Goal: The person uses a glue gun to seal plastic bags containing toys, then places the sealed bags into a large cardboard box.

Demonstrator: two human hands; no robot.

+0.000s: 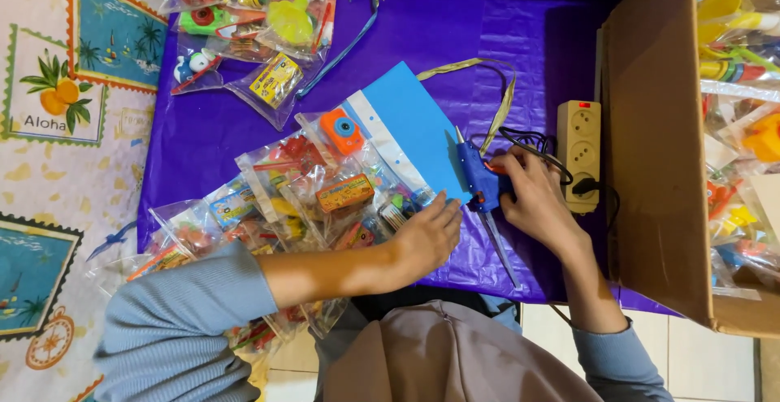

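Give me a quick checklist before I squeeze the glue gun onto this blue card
1. Right hand grips the glue gun: ok.
2. Nozzle rests over the blue card edge: ok.
3. Left hand pins the toy bags and card down: ok.
4. Left fingers clear of the nozzle: not ok, they lie close.
5. Cord plugged into the power strip: cannot tell.
6. Glue stick loaded at the back: ok.
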